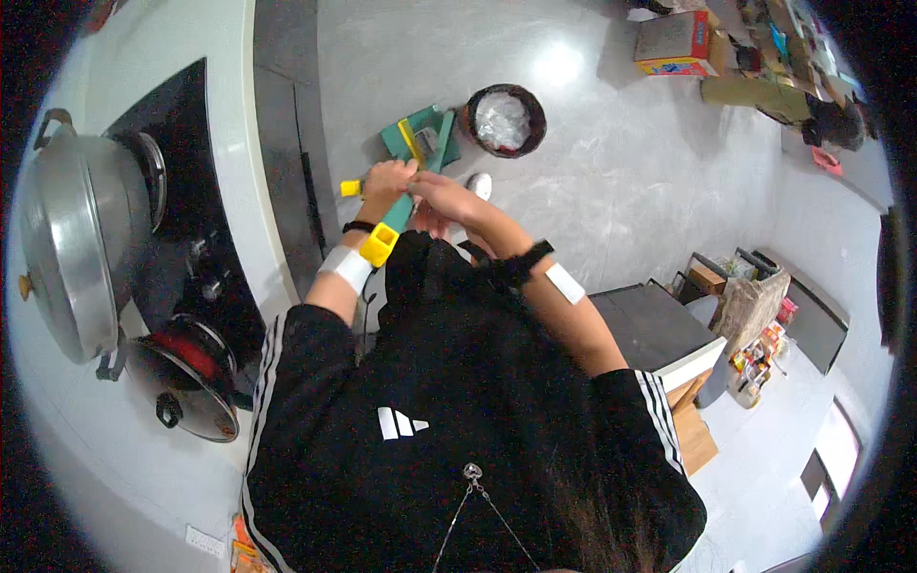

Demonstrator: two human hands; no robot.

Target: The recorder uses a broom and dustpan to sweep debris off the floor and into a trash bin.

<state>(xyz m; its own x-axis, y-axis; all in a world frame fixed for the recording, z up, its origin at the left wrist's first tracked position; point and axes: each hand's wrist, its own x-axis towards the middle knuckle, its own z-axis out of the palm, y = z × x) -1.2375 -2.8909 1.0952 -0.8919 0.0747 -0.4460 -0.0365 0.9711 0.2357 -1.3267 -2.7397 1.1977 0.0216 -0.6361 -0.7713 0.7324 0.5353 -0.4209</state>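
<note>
My left hand [387, 180] is closed at a long green handle [401, 212], which ends near my left wrist in a yellow square socket [380, 246]. The fingers of my right hand [445, 198] lie across the same handle, close against the left hand. Beyond them is a green dustpan-like piece [423, 136] with a yellow strip [410, 140] across it; some greyish matter shows inside. A yellow block [350, 188] juts out left of my left hand; what it joins is hidden.
A dark round bin [537, 127] with a clear plastic liner stands on the grey floor [587, 193]. Left, a large metal pot [93, 236] and a lidded pan [183, 387] sit at a black cooktop [168, 114]. A cardboard box [673, 44] lies far right; a dark-topped cabinet [645, 322] is nearer.
</note>
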